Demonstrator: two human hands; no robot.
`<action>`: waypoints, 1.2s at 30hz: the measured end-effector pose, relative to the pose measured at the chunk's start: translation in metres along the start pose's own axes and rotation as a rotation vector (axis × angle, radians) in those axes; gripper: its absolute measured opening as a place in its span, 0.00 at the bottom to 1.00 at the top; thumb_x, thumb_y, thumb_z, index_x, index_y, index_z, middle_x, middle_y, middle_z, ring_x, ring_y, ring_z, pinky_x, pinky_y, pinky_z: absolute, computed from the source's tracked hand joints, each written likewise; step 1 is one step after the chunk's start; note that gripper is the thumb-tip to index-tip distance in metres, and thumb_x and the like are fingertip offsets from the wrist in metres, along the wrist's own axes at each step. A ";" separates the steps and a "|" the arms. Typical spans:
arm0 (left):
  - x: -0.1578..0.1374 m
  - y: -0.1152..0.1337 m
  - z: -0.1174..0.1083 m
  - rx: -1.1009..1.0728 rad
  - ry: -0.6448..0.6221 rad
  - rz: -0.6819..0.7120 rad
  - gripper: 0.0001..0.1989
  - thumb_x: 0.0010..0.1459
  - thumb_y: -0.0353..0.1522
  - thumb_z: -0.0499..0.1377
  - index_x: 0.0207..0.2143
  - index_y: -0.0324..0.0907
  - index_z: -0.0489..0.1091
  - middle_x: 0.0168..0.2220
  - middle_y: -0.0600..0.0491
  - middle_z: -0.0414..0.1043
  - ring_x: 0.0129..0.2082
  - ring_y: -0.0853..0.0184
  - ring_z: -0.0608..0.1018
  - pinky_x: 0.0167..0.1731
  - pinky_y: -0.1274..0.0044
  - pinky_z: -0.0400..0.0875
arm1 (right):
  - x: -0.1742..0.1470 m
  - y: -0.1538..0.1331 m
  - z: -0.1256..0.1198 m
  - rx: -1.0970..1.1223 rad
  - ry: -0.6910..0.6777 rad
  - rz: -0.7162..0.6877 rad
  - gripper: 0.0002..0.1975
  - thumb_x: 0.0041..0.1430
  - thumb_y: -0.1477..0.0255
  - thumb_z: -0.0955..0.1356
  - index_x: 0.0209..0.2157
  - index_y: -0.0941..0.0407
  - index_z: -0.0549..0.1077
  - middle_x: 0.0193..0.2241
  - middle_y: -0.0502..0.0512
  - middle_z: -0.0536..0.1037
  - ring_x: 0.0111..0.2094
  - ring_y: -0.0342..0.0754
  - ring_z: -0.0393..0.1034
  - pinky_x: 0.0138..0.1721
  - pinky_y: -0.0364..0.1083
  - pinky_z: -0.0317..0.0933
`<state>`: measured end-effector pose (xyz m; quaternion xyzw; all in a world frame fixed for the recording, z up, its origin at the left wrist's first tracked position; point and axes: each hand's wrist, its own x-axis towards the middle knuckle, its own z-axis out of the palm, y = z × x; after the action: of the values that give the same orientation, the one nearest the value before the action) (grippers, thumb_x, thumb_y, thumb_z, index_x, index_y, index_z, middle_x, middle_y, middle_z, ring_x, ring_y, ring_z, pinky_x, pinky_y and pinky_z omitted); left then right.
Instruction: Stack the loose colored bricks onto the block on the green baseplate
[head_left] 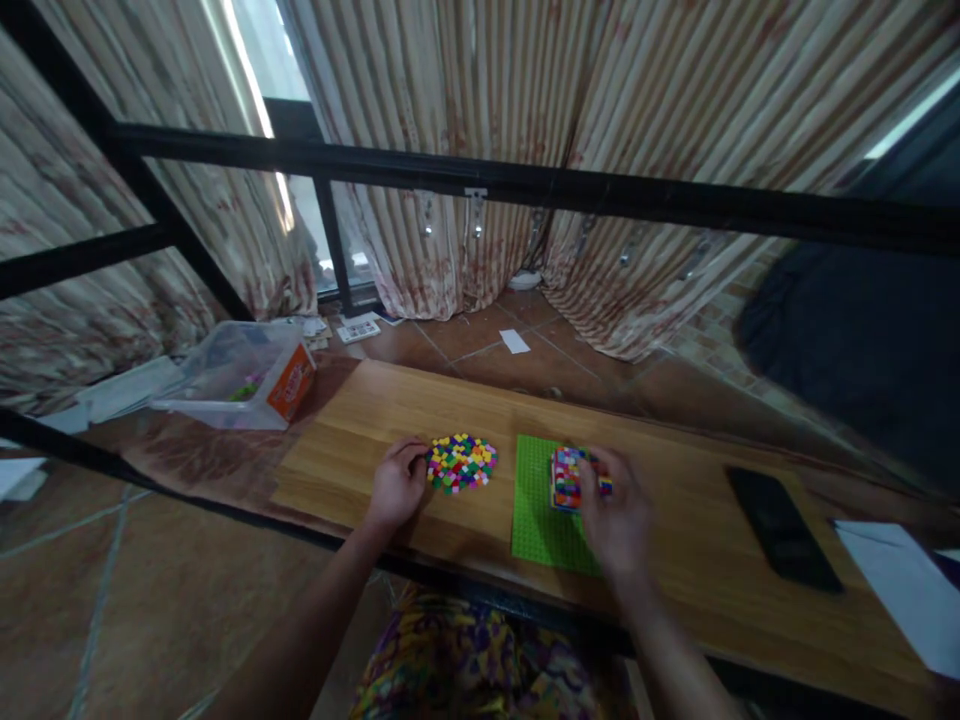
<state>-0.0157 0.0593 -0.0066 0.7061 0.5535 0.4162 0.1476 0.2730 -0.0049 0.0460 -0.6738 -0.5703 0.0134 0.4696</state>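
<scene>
A loose pile of small multicoloured toy bricks (460, 464) lies on the wooden tabletop. My left hand (399, 482) rests at the pile's left edge, fingers curled together at the bricks; what they pinch, if anything, is too small to make out. To the right lies a green studded baseplate (534, 510). On it stands a low block built of many coloured bricks (567, 478). My right hand (619, 505), slightly blurred, is closed over the block's right side, with thumb and fingers at its top. It covers part of the block and the baseplate's right side.
A dark phone-like slab (784, 528) lies on the table's right, near white paper (904, 590). At the far left stands a clear plastic box (232, 375) with an orange label. A black metal bar (525, 180) crosses beyond the table, before curtains (465, 90).
</scene>
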 end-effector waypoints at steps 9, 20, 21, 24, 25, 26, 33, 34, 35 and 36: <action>-0.001 0.003 -0.001 -0.026 0.004 -0.003 0.10 0.54 0.27 0.53 0.34 0.42 0.73 0.40 0.49 0.74 0.43 0.64 0.75 0.48 0.70 0.71 | -0.045 -0.046 0.072 0.020 -0.385 -0.134 0.09 0.60 0.73 0.62 0.35 0.55 0.74 0.34 0.56 0.76 0.39 0.51 0.68 0.42 0.49 0.61; 0.000 0.006 -0.005 -0.036 -0.020 -0.038 0.10 0.54 0.30 0.53 0.35 0.42 0.73 0.41 0.49 0.74 0.44 0.63 0.75 0.48 0.68 0.70 | -0.044 -0.050 0.060 0.154 -0.359 -0.094 0.10 0.61 0.72 0.61 0.34 0.52 0.74 0.34 0.55 0.77 0.38 0.51 0.70 0.41 0.50 0.63; 0.000 0.006 -0.005 -0.032 -0.020 -0.039 0.10 0.54 0.30 0.53 0.35 0.42 0.73 0.41 0.48 0.74 0.44 0.63 0.75 0.49 0.68 0.70 | -0.043 -0.049 0.049 0.181 -0.340 -0.083 0.10 0.61 0.71 0.61 0.35 0.52 0.74 0.34 0.54 0.77 0.38 0.50 0.71 0.41 0.49 0.64; 0.001 0.004 -0.005 -0.029 -0.032 -0.036 0.10 0.55 0.31 0.53 0.35 0.42 0.73 0.41 0.48 0.73 0.44 0.62 0.75 0.49 0.67 0.70 | -0.037 -0.038 0.013 0.192 -0.240 -0.033 0.09 0.61 0.68 0.62 0.35 0.51 0.74 0.36 0.54 0.78 0.39 0.49 0.72 0.41 0.48 0.65; 0.001 0.003 -0.004 -0.031 -0.037 -0.033 0.10 0.55 0.32 0.53 0.35 0.42 0.73 0.41 0.48 0.73 0.44 0.62 0.75 0.49 0.67 0.70 | -0.034 -0.031 0.002 0.169 -0.193 -0.005 0.09 0.61 0.67 0.63 0.35 0.51 0.74 0.36 0.54 0.78 0.39 0.49 0.72 0.42 0.48 0.65; 0.001 0.002 -0.004 -0.030 -0.040 -0.031 0.10 0.55 0.32 0.53 0.35 0.42 0.73 0.41 0.48 0.73 0.44 0.62 0.75 0.49 0.67 0.70 | -0.030 -0.022 -0.008 0.146 -0.143 0.020 0.09 0.60 0.66 0.63 0.35 0.52 0.74 0.36 0.54 0.78 0.39 0.50 0.72 0.42 0.49 0.65; 0.002 -0.001 -0.004 0.014 -0.043 -0.018 0.11 0.55 0.33 0.53 0.36 0.41 0.73 0.42 0.47 0.73 0.44 0.61 0.75 0.49 0.67 0.69 | -0.004 0.035 -0.028 -0.044 -0.019 0.190 0.15 0.56 0.64 0.64 0.43 0.57 0.72 0.33 0.58 0.79 0.32 0.52 0.74 0.36 0.52 0.66; 0.002 -0.001 -0.004 0.024 -0.045 -0.016 0.11 0.55 0.33 0.53 0.36 0.41 0.73 0.42 0.47 0.73 0.44 0.61 0.75 0.49 0.67 0.69 | -0.002 0.037 -0.026 -0.045 -0.033 0.182 0.17 0.57 0.64 0.64 0.45 0.57 0.72 0.33 0.58 0.79 0.33 0.52 0.74 0.37 0.52 0.66; 0.002 -0.001 -0.004 0.032 -0.046 -0.014 0.11 0.55 0.33 0.53 0.36 0.42 0.73 0.42 0.47 0.73 0.44 0.61 0.75 0.49 0.67 0.69 | -0.001 0.038 -0.023 -0.046 -0.044 0.168 0.18 0.57 0.64 0.64 0.47 0.57 0.71 0.33 0.58 0.79 0.34 0.53 0.74 0.37 0.53 0.66; 0.002 -0.002 -0.004 0.036 -0.046 -0.013 0.11 0.55 0.33 0.53 0.36 0.42 0.73 0.42 0.48 0.73 0.44 0.62 0.75 0.49 0.67 0.69 | -0.001 0.038 -0.021 -0.046 -0.048 0.155 0.19 0.57 0.64 0.63 0.49 0.57 0.70 0.33 0.58 0.79 0.34 0.53 0.74 0.38 0.53 0.66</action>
<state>-0.0196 0.0608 -0.0043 0.7145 0.5620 0.3885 0.1502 0.3132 -0.0154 0.0322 -0.7262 -0.5277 0.0527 0.4375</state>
